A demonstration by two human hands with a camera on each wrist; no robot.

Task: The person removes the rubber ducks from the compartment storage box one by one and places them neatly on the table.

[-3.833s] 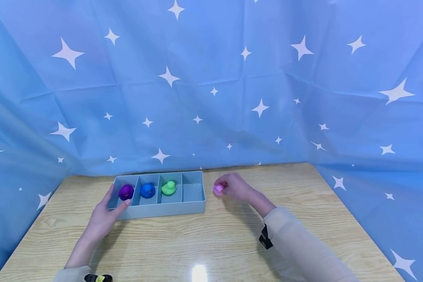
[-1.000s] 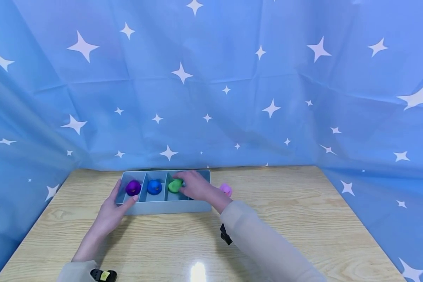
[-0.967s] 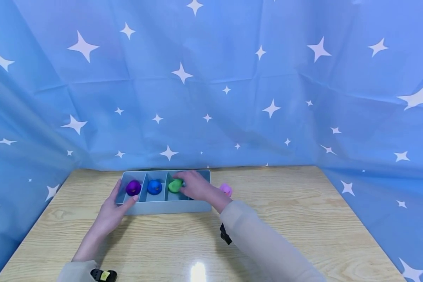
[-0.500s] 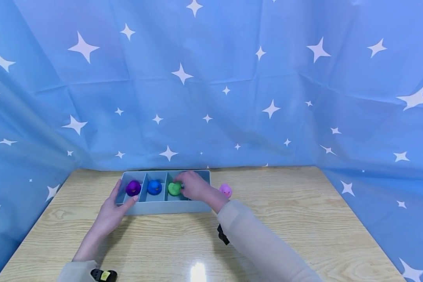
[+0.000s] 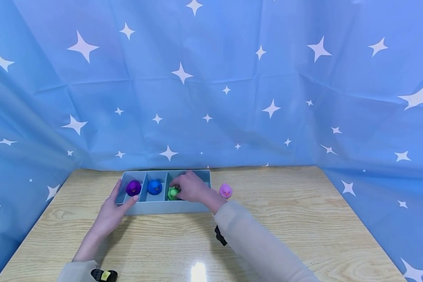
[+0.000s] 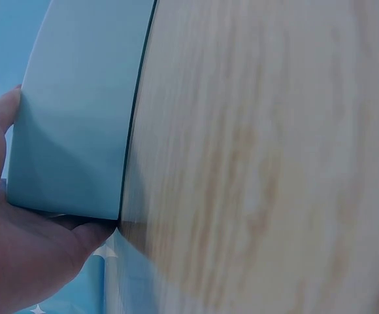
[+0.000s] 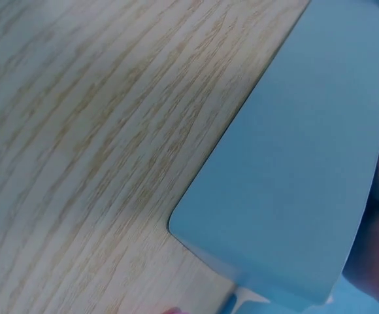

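Note:
A pale blue divided box [image 5: 162, 208] lies along the back of the table. My left hand [image 5: 111, 210] holds its left end, thumb on the front rim; in the left wrist view the palm [image 6: 29, 252] is up against the box's end. With its fingers down inside the box, my right hand [image 5: 193, 188] pinches a green rubber duck [image 5: 173, 194] in the third compartment from the left. A purple duck [image 5: 133, 188] occupies the leftmost compartment, a blue duck [image 5: 154, 187] the second. In the right wrist view the box's front wall [image 7: 287, 150] hides the green duck.
A pink rubber duck [image 5: 225, 190] stands on the wooden table [image 5: 285, 219], just right of the box. Behind the table hangs a blue curtain [image 5: 232, 129] with white stars, close to the box's back side.
Earlier my right hand was at the pink duck; it moved left into the box and took hold of the green duck. That duck has turned and shifted toward the front wall. Left hand stays put.

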